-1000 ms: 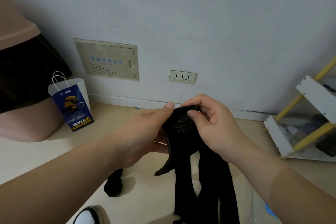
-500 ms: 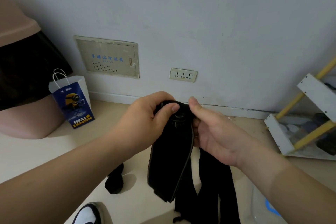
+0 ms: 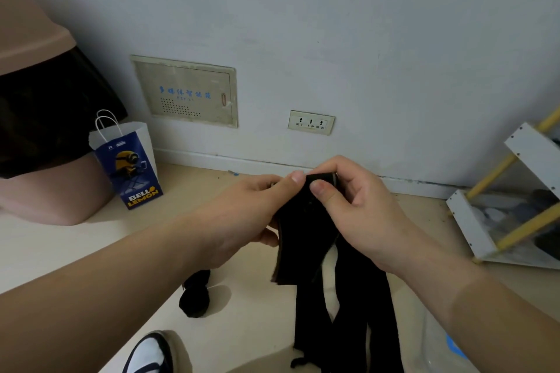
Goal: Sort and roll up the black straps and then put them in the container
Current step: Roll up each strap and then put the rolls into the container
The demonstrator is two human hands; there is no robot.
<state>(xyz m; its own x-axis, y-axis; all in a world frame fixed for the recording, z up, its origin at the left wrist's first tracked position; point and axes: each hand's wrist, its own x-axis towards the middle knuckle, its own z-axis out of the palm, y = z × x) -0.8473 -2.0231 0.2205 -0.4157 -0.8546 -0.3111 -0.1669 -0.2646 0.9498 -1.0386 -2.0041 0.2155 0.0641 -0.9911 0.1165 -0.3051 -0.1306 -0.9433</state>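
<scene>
Since half a second ago, the right hand (image 3: 363, 212) has been closed onto the top of the black strap (image 3: 303, 239), and the folded part below has been drawn up shorter. The strap's upper end is pinched from both sides. The left hand (image 3: 242, 215) has its thumb pressed on the top edge with its fingers underneath, and the right has thumb and curled fingers clamped round the same end. The strap is held in the air over the floor (image 3: 91, 251).

The roll could go slack if either pinch is eased, since the cloth looks limp and thin. The long hanging lengths (image 3: 348, 318) trail down together (how many straps cannot be told), so a neighbour might be wound in by mistake.

The fabric is matte black, flat and band-like, with a paler brownish edge seen along the fold. A lumpy black bundle (image 3: 195, 297) lies on the floor near a shoe (image 3: 148, 354). A clear plastic thing (image 3: 439, 342), judged to be the container, is glimpsed at lower right.
</scene>
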